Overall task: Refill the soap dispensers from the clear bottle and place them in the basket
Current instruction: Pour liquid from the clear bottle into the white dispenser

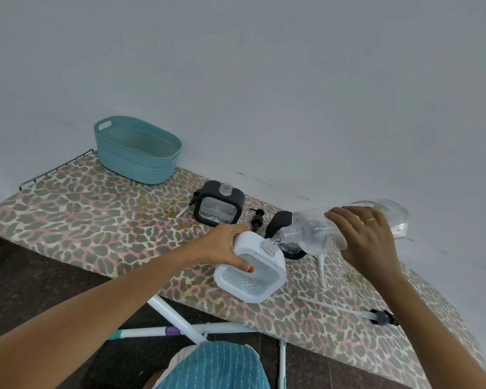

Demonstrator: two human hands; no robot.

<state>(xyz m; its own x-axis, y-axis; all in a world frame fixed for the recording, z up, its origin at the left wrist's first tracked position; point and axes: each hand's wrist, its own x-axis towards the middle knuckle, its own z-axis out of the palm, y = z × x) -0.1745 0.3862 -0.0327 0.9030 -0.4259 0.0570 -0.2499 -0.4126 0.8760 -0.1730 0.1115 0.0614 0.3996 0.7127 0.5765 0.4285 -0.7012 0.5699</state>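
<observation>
My left hand (226, 245) grips a white square soap dispenser (253, 279) with its cap off, tilted on the ironing board. My right hand (368, 237) holds the clear bottle (317, 231) tipped sideways, its mouth right at the white dispenser's open neck. A black dispenser (219, 204) stands uncapped behind. A second black dispenser (281, 223) is partly hidden behind the bottle. The teal basket (136, 151) sits at the far left end of the board, and nothing shows inside it.
The leopard-print ironing board (96, 214) stands against a pale wall. Loose pump heads with tubes lie on it: one (257, 219) between the black dispensers, one (376, 315) at the near right, one white tube (322, 270) under the bottle. The board's white legs (177, 321) show below.
</observation>
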